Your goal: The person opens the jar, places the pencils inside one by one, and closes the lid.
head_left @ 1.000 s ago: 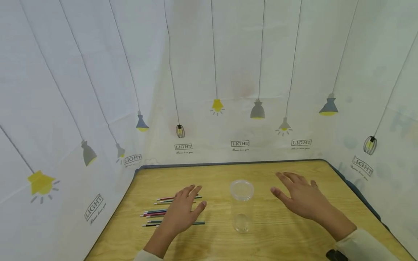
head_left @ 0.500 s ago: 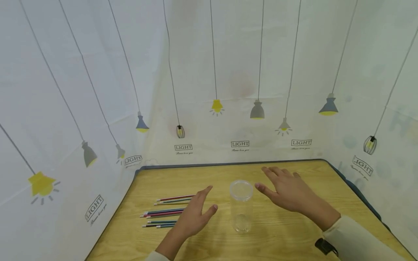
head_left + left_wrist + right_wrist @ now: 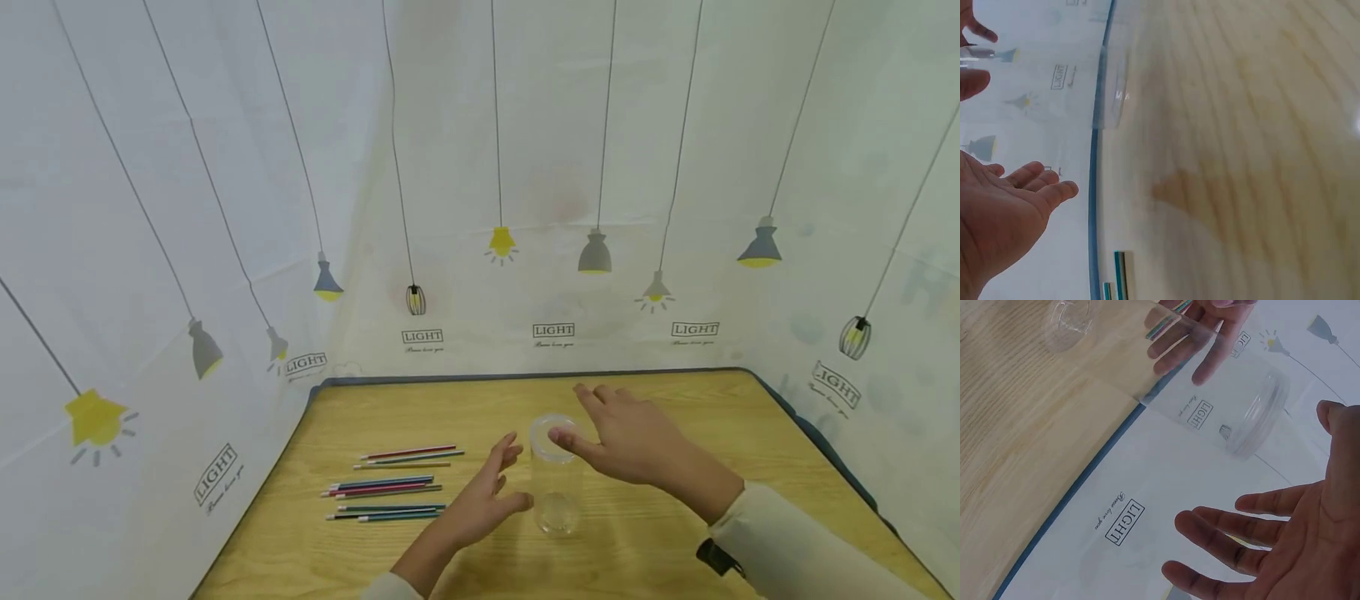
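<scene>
A clear plastic jar (image 3: pixel 557 487) with a lid (image 3: pixel 551 425) stands upright on the wooden table. Left of it is my left hand (image 3: pixel 480 504), fingers relaxed and apart from the wall of the jar. My right hand (image 3: pixel 633 437) hovers at the jar's top right, its thumb over the lid in the head view; whether it touches I cannot tell. In the right wrist view the right hand (image 3: pixel 1285 550) has spread fingers beside the jar (image 3: pixel 1210 394). The left wrist view shows the left hand (image 3: pixel 1010 212) with nothing in its fingers.
Several pencils (image 3: pixel 386 486) with white ends lie in three loose groups left of my left hand. The wooden table (image 3: pixel 480 408) has a dark blue edge (image 3: pixel 450 379). White sheeting (image 3: pixel 450 167) printed with lamps encloses the back and sides.
Both hands have moved toward the jar, the left one rightward and the right one leftward. The pencils are now uncovered by the left hand. The jar has stayed in place.
</scene>
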The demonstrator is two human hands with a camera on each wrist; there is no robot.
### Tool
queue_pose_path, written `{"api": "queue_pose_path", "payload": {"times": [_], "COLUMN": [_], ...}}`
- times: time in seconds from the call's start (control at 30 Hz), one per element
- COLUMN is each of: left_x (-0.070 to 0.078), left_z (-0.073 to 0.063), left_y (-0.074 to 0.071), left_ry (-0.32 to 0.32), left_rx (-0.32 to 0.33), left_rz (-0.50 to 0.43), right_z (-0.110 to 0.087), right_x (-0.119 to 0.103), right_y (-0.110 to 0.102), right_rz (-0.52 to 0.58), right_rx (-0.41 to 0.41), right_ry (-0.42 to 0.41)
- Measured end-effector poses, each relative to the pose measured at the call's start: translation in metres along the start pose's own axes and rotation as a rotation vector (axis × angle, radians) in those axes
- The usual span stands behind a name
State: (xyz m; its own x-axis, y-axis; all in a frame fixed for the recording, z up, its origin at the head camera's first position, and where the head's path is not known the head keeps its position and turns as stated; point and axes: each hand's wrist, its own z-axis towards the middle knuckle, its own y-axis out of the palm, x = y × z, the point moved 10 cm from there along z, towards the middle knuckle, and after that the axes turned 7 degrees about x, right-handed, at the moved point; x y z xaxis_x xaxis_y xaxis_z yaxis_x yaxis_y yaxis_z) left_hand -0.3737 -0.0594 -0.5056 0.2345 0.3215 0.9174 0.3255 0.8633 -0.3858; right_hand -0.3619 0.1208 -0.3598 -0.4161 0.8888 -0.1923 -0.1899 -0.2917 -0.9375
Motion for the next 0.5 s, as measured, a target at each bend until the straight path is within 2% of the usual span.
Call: {"api": "queue_pose_path", "payload": {"times": [0.1, 0.23, 0.5], "left_x": [-0.002, -0.004, -0.003], "left_z": [0.003, 0.006, 0.009], "left_y": [0.011, 0.022, 0.025], "left_ry": [-0.012, -0.013, -0.014], "left_rx": [-0.018, -0.005, 0.032], "left_rz": [0.029, 0.069, 0.094], "right_z": [0.003, 0.005, 0.01], "right_x": [-0.005, -0.011, -0.013], "right_y": [0.005, 0.011, 0.016], "right_rz": [0.006, 0.015, -0.004], "right_rx": [-0.016, -0.031, -0.024], "right_ry": [0.003, 0.005, -0.002]}}
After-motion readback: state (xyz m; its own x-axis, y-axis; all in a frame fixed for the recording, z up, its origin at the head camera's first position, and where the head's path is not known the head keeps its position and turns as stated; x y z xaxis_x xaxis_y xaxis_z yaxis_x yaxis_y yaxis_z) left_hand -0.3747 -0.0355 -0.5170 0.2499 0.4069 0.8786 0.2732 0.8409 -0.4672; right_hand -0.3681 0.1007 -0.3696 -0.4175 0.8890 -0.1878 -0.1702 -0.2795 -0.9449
